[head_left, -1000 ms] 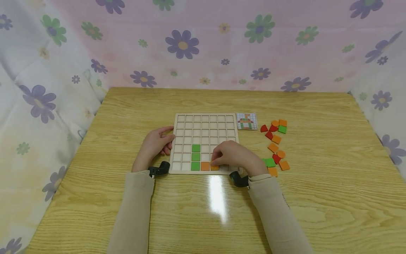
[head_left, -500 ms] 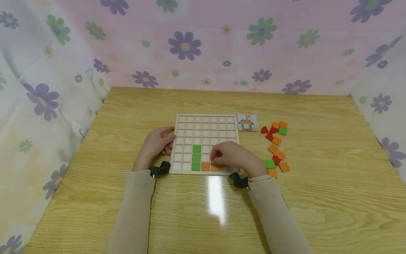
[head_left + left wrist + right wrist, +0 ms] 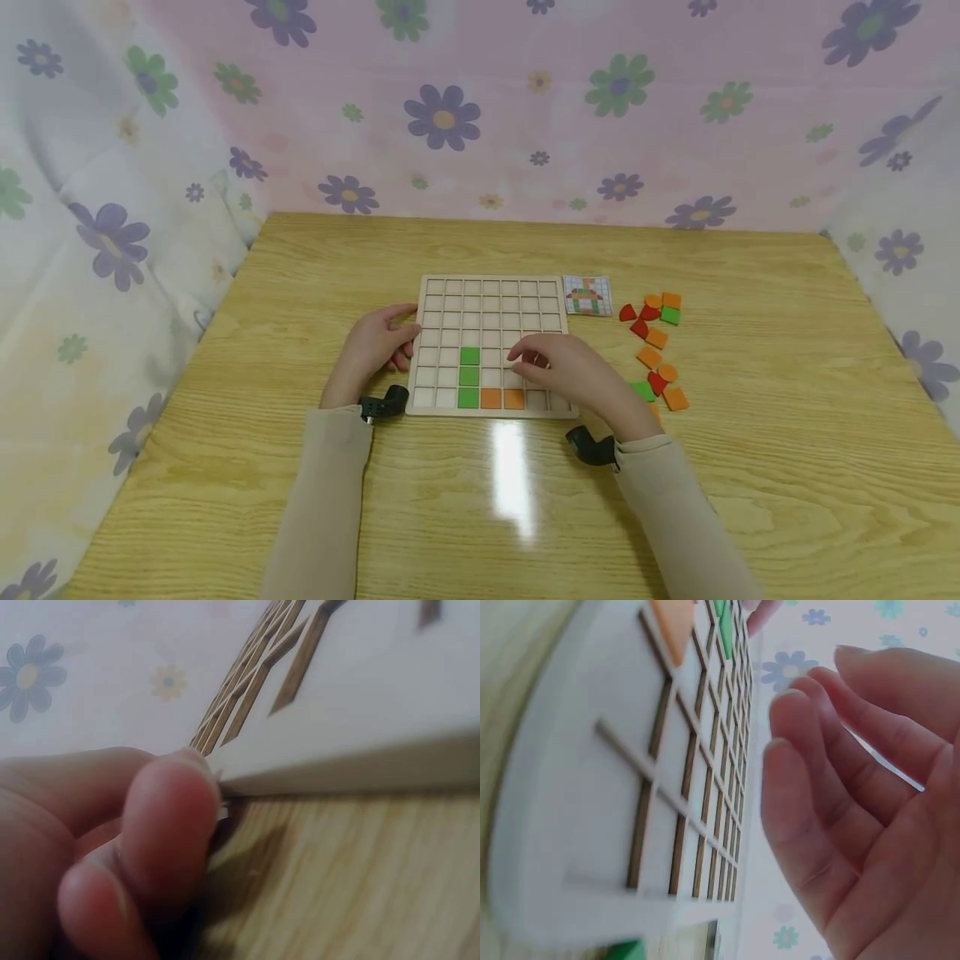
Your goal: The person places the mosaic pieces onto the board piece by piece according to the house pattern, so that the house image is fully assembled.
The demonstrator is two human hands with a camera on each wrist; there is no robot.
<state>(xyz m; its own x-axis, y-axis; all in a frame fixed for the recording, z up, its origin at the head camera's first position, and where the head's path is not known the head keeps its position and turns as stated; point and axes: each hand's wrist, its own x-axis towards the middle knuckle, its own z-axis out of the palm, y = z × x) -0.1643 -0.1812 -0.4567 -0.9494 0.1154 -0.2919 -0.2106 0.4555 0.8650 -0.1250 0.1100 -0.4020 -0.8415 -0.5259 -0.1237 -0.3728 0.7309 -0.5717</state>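
Note:
A pale wooden grid board lies flat on the table. Several green square tiles form a column in its lower cells. Two orange square tiles sit in the bottom row, to the right of the lowest green one. At the board's left edge is my left hand; in the left wrist view its thumb touches the rim, with the fingers loosely bent beside it. My right hand hovers over the board's right part, holding nothing; the right wrist view shows its fingers loosely bent and apart from the board.
A small printed card with a coloured grid picture lies by the board's upper right corner. Loose orange tiles, red quarter-round tiles and green tiles are scattered right of the board. Flowered cloth hangs behind the table.
My right hand has let go of the second orange tile, which now lies in its cell, and has lifted and moved slightly right. The left hand stays at the board's edge.

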